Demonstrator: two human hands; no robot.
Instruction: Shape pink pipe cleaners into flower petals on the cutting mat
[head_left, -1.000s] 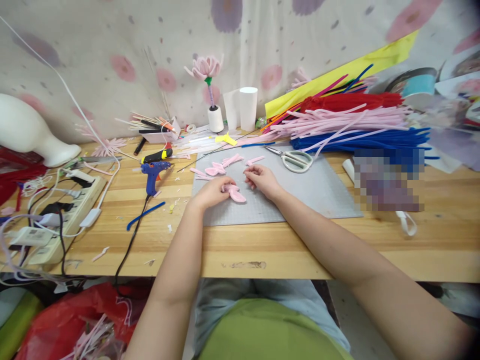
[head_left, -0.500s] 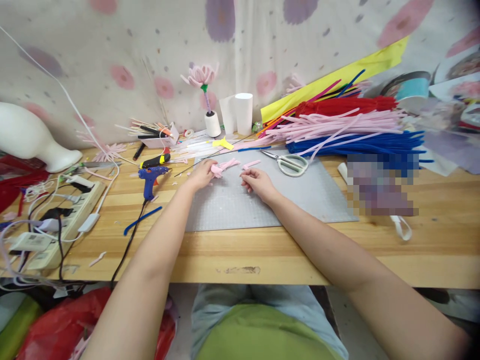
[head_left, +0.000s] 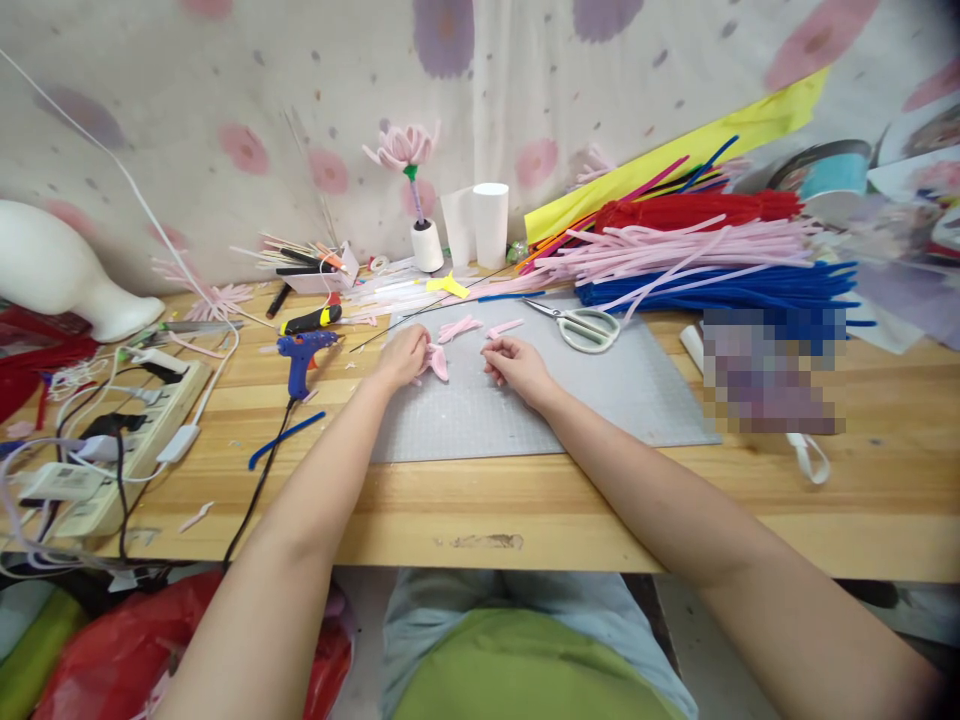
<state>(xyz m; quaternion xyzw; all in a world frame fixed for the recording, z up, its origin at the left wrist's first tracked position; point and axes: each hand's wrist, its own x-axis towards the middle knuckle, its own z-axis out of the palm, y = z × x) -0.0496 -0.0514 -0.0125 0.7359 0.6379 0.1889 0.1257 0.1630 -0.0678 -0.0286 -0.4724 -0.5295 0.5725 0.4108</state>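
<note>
A small pink petal piece [head_left: 437,362] made of pipe cleaner sits a little above the middle of the frame, pinched in the fingers of the left hand [head_left: 403,356], which is closed on it just above the grey cutting mat [head_left: 570,400]. The right hand [head_left: 516,364] rests just to the right of it on the same mat, its fingers curled in loosely with nothing visible inside them; the two hands are near each other but apart. Just above the hands, toward the mat's far edge, lie more loose pink petal pieces [head_left: 459,327], and to their right a pair of white-handled scissors [head_left: 583,325] lies on the mat. Left of the mat on the wooden table [head_left: 525,510] a blue glue gun [head_left: 303,352] stands on its nozzle rest, with a short blue pipe cleaner [head_left: 288,437] lying below it. Farther left, at the frame's left edge, a white power strip [head_left: 127,440] holds several plugs and tangled cords. In the upper right, bundles of pipe cleaners are stacked: red at the back, pink pipe cleaners [head_left: 675,250] in the middle, blue pipe cleaners [head_left: 720,290] in front. At the upper centre a finished pink flower [head_left: 403,148] stands upright in a small white spool beside a white cup [head_left: 491,223].
</note>
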